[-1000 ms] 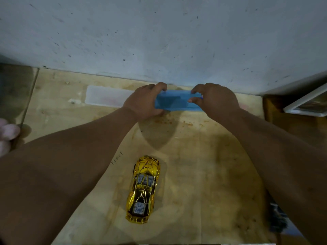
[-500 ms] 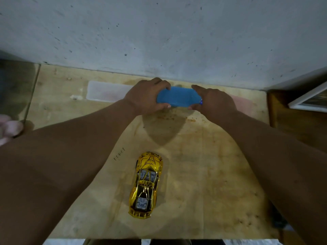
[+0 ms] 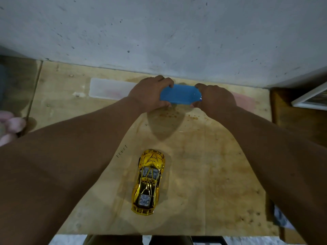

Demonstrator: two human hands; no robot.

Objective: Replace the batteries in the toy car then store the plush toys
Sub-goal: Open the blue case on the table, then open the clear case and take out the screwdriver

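A shiny gold toy car [image 3: 149, 182] stands on its wheels in the middle of the wooden table [image 3: 212, 165], nose toward the wall. At the far edge, both hands grip a long blue plastic case [image 3: 180, 94]. My left hand [image 3: 149, 94] clasps its left end and my right hand [image 3: 215, 98] holds its right end. The case is closed and what is inside is hidden. A pink plush toy [image 3: 10, 126] shows partly at the left edge, beyond the table.
A clear plastic lid [image 3: 109, 91] lies flat on the table left of the case, near the grey wall [image 3: 159, 32]. A white-framed picture [image 3: 311, 99] rests on a wooden surface at the right. Dark objects lie beyond the table's right edge.
Both hands have tilted the blue case up off the table at the wall side. The car has not moved.
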